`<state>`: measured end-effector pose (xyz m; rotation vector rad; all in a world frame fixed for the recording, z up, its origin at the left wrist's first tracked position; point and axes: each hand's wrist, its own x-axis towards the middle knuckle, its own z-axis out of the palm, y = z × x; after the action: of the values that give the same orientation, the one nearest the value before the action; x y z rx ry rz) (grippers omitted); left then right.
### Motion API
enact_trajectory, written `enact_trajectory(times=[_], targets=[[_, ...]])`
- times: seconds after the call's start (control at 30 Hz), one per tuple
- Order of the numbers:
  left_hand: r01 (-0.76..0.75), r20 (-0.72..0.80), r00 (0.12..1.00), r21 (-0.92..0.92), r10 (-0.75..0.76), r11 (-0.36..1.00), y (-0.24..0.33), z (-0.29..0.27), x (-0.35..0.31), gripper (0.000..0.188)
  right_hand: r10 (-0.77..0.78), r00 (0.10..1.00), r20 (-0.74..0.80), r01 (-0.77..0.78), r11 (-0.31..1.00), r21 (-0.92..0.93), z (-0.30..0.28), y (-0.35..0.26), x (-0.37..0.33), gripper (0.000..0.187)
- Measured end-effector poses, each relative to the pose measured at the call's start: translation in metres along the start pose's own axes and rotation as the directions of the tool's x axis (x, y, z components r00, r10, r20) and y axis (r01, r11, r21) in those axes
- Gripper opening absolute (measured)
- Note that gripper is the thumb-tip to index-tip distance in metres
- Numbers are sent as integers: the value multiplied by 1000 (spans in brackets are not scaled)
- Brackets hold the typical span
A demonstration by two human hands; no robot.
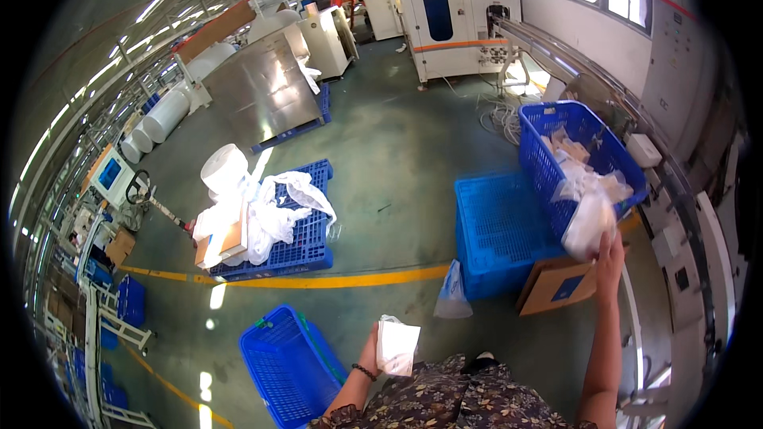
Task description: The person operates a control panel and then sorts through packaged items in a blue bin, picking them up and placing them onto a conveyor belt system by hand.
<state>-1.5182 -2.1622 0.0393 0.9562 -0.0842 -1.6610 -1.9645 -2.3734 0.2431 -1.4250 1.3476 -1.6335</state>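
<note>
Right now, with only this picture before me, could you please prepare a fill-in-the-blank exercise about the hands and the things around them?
1. The colour of the flat packet in the left hand is ____.
2. A dark bracelet is worn on the ____ wrist.
3. The right hand holds a pale packet by a basket coloured ____.
4. The floor line near the pallet is ____.

Missing words: white; left; blue; yellow.
</note>
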Motion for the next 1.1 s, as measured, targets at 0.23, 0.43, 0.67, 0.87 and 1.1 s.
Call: enact_trajectory(times=[0.23,0.43,0.67,0.87,1.1], targets=[[-20,229,957,665,-179,747,-10,219,116,67,139,713,687,-87,990,-111,61,65,10,55],[-271,380,724,924,-576,269,-52,353,232,66,292,883,369,-240,954,-180,-4,126,6,38],[76,372,408,896,-834,437,-121,466,277,77,348,898,-270,-363,932,-8,-106,77,29,25],[536,349,377,674,-858,509,-246,513,251,67,63,924,-377,-265,817,-512,-179,86,39,22],[324,327,315,846,-891,425,-403,613,252,73,564,807,-174,-417,754,508,-372,142,17,23]])
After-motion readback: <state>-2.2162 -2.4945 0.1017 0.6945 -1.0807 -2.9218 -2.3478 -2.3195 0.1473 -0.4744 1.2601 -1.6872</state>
